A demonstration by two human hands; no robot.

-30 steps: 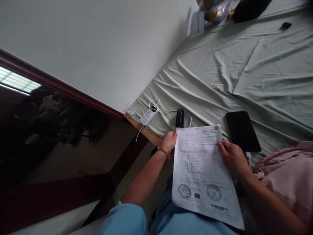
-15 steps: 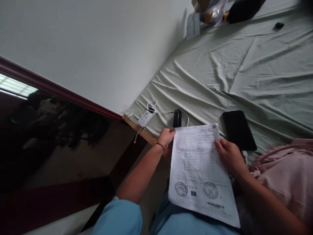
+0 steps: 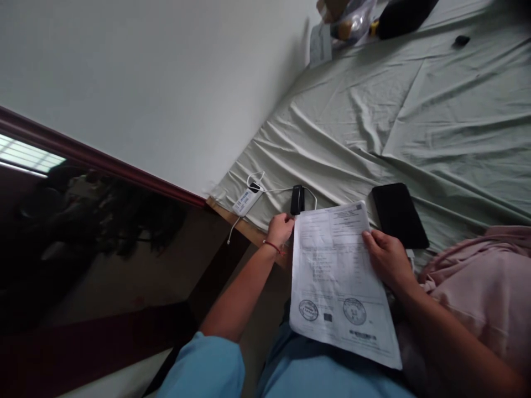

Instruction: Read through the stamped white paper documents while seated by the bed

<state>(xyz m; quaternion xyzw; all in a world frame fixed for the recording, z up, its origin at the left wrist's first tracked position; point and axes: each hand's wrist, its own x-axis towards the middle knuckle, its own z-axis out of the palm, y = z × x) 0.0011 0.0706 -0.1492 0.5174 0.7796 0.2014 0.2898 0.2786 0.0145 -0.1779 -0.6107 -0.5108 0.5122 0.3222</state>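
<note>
A printed paper document (image 3: pixel 338 265) with round ink stamps and a barcode hangs tilted above my lap. On its upper right edge, my right hand (image 3: pixel 388 257) pinches it, thumb on the printed side. My left hand (image 3: pixel 281 229), with a red string on the wrist, is closed at the sheet's upper left corner; the fingertips are partly hidden. Just beyond that corner, a small black device (image 3: pixel 297 200) rests on the sheet-covered bed, a white cable beside it. Right of the paper lies a black tablet-like slab (image 3: pixel 399 216) with a white plug at its lower end.
A white power strip (image 3: pixel 248 200) sits at the bed's wooden edge, its cable dangling. Pink cloth (image 3: pixel 481 293) is bunched at the right. A plastic bag (image 3: pixel 357 22) and a black object (image 3: pixel 406 17) lie at the back. The wall (image 3: pixel 157 83) rises on the left.
The paper's lower end has lifted slightly, with both hands staying at its edges. The whole view has shifted a little, so the bed items appear slightly further left.
</note>
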